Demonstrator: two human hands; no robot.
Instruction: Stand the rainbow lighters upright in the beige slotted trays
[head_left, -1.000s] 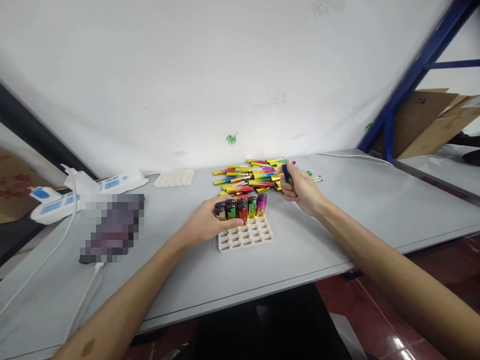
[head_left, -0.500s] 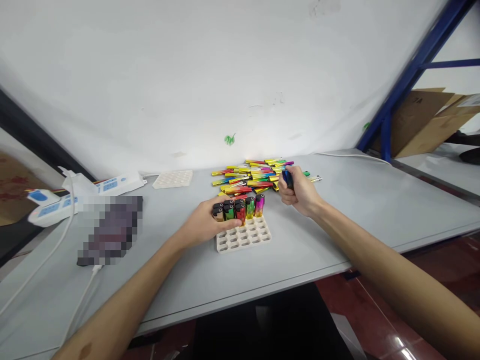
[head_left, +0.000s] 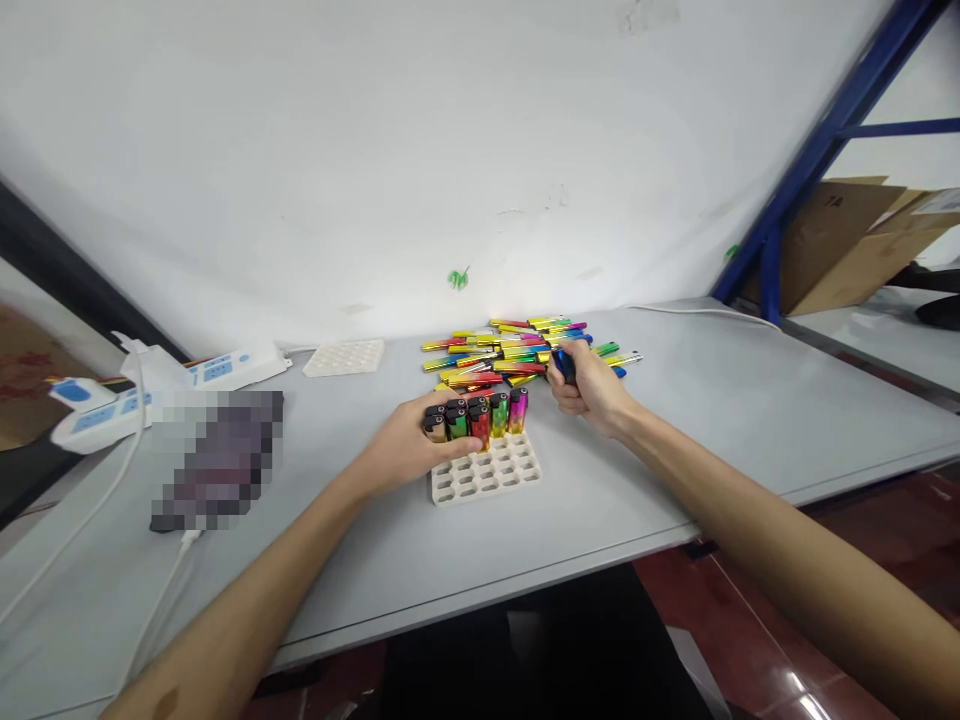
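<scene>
Closed in a fist with the right hand [head_left: 589, 385] around a blue lighter [head_left: 564, 366] — caught between thumb and curled fingers, just in front of a loose heap of lighters [head_left: 521, 352]. Held so, presumably, to keep a short, slick body under control. Tilted steeply along its long axis, as far as can be judged; too much covered by the fingers to tell which end carries the cap.

Left of that fist, wrapped with the left hand [head_left: 409, 440] around a block of standing lighters [head_left: 478, 425] — thumb laid along the front, fingers mostly hidden behind. Probably gripped this way to steady the block and the white tray [head_left: 487, 493] underneath. Set upright under and to the right of the left thumb, in the tray's far rows, long axes close to vertical, black caps pointing up; likely packed tight because of the slot spacing.

Beyond both hands, spread flat in the heap on the gray table [head_left: 637, 480], with long axes running mostly sideways and slightly askew, a few silver tops toward the right. Farther off and to the left of the left hand, laid flat near the wall, a second tray [head_left: 341, 371].
</scene>
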